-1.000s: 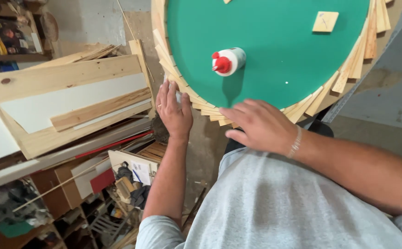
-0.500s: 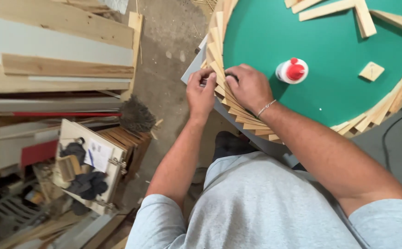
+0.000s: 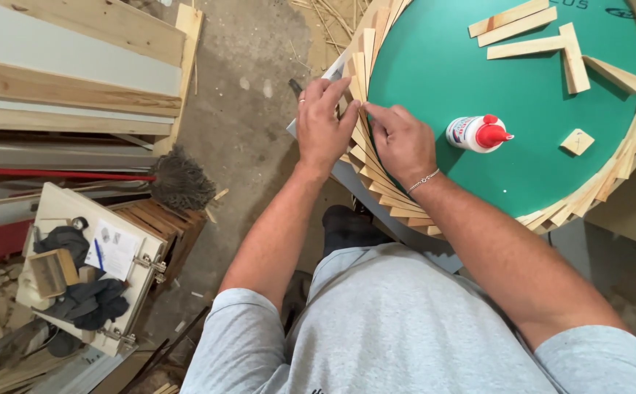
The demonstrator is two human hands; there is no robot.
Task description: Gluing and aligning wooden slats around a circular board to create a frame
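One big round green board [image 3: 507, 80] up top, tilted toward the viewer, edged with a ring of overlapping wooden slats [image 3: 384, 191] fanned along its rim. Beyond its left side, bare concrete floor [image 3: 252, 87], stacked planks [image 3: 70, 80] and a broom [image 3: 181, 179].

Next in size, both hands at the board's left edge, close together, nearly touching. Left hand [image 3: 322, 128] wrapped round the outer side of the ring, fingers closed on one pale slat [image 3: 354, 86] standing among its neighbours. Right hand [image 3: 404, 142] laid on the green face just inside, fingertips bunched and pressed against the same slat's inner edge; thumb hidden beneath, so impossible to tell whether pinching or merely pushing.

Smaller: loose slats [image 3: 526, 33] lying crossed on the green near the top, well apart from the hands. Smaller again: a white glue bottle with a red cap [image 3: 477, 133] on its side, near the right hand. Smallest: a square wooden block [image 3: 576, 141] past the bottle.

Judging by the pose, seating one slat into the ring, squeezed between both hands. Calls for steady pressure from both sides, the overlap matched to the neighbours, and no nudging of those already set.
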